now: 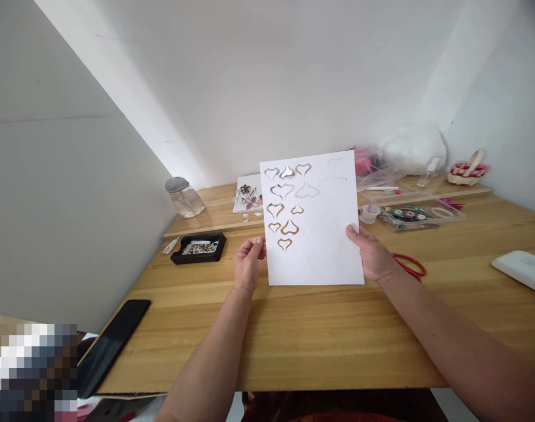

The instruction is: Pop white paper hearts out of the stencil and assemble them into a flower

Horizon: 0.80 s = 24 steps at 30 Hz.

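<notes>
A white sheet of paper (329,234) is held upright above the wooden table, with several petal-like outline shapes cut through its left part and faint pencil curves at its top right. My right hand (372,255) grips the sheet's right edge, thumb on the front and the other fingers hidden behind. At the left edge, my left hand (248,261) is closed in a pinch, thumb against the index finger; the paper's edge lies right beside the fingertips, and whatever they hold is too small to make out.
On the wooden table (197,328) are a black tray of beads (222,249), a jar (186,199), a glue tube (171,245), a phone (118,340), red-handled scissors (410,266), a small cup (370,214), a clear box (421,215), a basket (467,173) and a white case (522,269).
</notes>
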Each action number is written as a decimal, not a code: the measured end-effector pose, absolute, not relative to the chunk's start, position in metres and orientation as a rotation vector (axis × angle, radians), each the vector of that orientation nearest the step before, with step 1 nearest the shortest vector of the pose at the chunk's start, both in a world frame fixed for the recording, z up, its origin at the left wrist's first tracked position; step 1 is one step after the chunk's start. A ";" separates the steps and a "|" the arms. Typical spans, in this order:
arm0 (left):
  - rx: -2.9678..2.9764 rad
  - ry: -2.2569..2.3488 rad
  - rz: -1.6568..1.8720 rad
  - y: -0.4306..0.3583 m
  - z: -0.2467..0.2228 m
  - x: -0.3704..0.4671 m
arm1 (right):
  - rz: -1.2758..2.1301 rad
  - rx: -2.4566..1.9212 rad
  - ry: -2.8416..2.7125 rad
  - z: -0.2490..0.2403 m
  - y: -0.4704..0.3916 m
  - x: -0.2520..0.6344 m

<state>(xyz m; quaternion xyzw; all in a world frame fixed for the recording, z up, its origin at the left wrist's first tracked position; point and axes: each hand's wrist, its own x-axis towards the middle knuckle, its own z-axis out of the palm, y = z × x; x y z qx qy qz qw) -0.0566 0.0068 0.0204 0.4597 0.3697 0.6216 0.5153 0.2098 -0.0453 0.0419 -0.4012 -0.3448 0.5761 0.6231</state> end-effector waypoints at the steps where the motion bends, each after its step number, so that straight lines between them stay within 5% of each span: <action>1: 1.116 0.897 1.492 0.007 0.021 -0.057 | 1.309 -0.933 -0.809 0.042 -0.045 0.210; 24: 0.816 0.899 1.475 0.017 0.019 -0.065 | 1.385 -0.930 -0.813 0.045 -0.050 0.200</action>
